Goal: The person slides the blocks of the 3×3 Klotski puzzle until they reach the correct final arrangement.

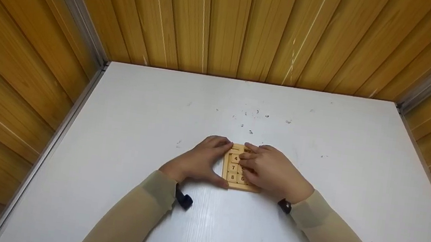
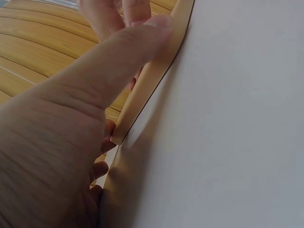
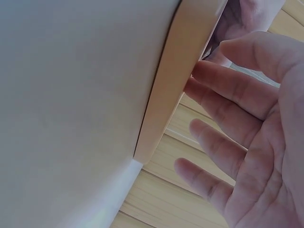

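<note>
Left grip [image 1: 198, 162]: pinches the tray [image 1: 244, 187] along its left side, thumb at the near corner, fingers at the far one, probably to stop it sliding.
Right grip [image 1: 269, 167]: fingers slightly apart and lightly bent over the tray's right part, holding nothing that shows; tips reach in among the tiles, likely to be able to push them, though whether any is pressed I cannot tell.
Wood walls [image 1: 228, 22]: behind and at both sides of the worktop.
Worktop [image 1: 138, 106]: white, with the tray flat on it between the grips, a spot that seems to suit both arms.
Sleeves [image 1: 137, 210]: beige, angled inward.
Tray: wooden; its raised rim presumably keeps the tiles in.
Tiles [image 1: 232, 177]: 4, 7 and 8 run down the left column; the right grip hides most others.
Specks [image 1: 250, 132]: dark, beyond the tray.
</note>
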{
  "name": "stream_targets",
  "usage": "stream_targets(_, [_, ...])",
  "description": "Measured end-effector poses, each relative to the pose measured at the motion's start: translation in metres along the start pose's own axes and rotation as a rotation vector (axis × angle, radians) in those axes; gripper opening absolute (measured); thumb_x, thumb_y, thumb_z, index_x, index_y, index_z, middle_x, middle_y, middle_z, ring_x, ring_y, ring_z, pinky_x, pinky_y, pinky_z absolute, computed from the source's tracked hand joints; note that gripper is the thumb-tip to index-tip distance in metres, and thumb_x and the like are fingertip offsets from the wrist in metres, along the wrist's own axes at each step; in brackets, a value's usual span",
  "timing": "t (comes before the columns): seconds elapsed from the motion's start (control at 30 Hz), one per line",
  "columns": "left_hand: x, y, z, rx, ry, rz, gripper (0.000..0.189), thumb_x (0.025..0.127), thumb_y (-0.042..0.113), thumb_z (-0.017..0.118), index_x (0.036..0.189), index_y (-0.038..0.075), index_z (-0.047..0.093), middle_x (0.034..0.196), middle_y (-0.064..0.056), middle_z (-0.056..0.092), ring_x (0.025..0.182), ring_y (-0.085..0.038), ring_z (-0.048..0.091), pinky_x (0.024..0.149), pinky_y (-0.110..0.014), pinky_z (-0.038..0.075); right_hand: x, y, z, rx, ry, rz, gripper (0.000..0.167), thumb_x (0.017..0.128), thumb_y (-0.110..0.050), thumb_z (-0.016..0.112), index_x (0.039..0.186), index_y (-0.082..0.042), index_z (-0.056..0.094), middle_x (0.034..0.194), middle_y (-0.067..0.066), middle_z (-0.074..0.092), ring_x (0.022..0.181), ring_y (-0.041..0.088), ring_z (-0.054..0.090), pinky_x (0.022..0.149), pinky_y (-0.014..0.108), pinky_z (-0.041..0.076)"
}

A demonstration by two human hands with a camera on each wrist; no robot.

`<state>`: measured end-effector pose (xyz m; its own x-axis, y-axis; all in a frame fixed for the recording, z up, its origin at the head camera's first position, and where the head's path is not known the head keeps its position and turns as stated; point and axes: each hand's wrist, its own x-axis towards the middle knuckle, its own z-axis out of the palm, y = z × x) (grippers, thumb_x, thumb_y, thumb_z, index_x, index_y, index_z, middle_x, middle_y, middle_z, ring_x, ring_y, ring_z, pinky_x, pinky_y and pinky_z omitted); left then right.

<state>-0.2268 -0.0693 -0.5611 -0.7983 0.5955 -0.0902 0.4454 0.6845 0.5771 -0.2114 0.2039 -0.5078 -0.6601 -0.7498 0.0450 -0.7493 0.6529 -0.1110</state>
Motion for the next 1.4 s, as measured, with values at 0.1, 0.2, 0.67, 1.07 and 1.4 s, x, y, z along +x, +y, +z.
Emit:
stream_targets(0.1, [0.000,0.000,0.000,0.001,-0.004,0.001,0.138,0.075,0.072,0.097,0.181,0.017,0.028,0.186,0.002,0.031,0.177,-0.020,0.017,0.146,-0.043,0.024,0.001,-0.001,0.000,0.002,0.000,0.006,0.035,0.111,-0.028,0.066,0.136,-0.012,0.084,0.143,0.002,0.081,0.156,0.031,0.061,0.124,0.059,0.055])
stream_targets(0.2, [0.000,0.001,-0.001,0.002,-0.009,0.003,0.137,0.075,0.073,0.096,0.181,0.017,0.028,0.185,0.002,0.032,0.177,-0.020,0.017,0.145,-0.043,0.025,0.003,-0.002,0.002,0.000,0.006,0.003,0.035,0.112,-0.029,0.064,0.136,-0.011,0.083,0.143,0.004,0.081,0.156,0.031,0.062,0.124,0.059,0.055])
stream_targets(0.67, [0.000,0.000,0.002,-0.003,0.000,0.014,0.138,0.075,0.071,0.097,0.181,0.015,0.029,0.184,0.001,0.033,0.177,-0.021,0.019,0.146,-0.044,0.024,-0.004,0.003,0.009,0.025,-0.020,0.007,0.038,0.114,-0.026,0.062,0.147,-0.016,0.078,0.154,0.002,0.074,0.161,0.029,0.056,0.126,0.058,0.053])
stream_targets(1.07, [0.000,0.001,0.003,-0.017,-0.008,-0.010,0.138,0.075,0.068,0.099,0.181,0.016,0.028,0.186,0.002,0.032,0.177,-0.021,0.018,0.146,-0.045,0.024,-0.030,0.022,0.001,0.071,-0.016,0.142,0.036,0.115,-0.023,0.062,0.148,-0.021,0.077,0.165,0.009,0.064,0.162,0.032,0.054,0.132,0.062,0.047])
stream_targets(1.4, [0.000,0.000,0.000,-0.033,-0.013,0.000,0.137,0.076,0.069,0.098,0.181,0.016,0.027,0.185,0.004,0.031,0.177,-0.021,0.016,0.146,-0.045,0.024,-0.035,0.024,-0.003,0.066,-0.006,0.135,0.032,0.113,-0.017,0.061,0.134,-0.022,0.085,0.147,-0.006,0.078,0.163,0.030,0.054,0.131,0.061,0.047])
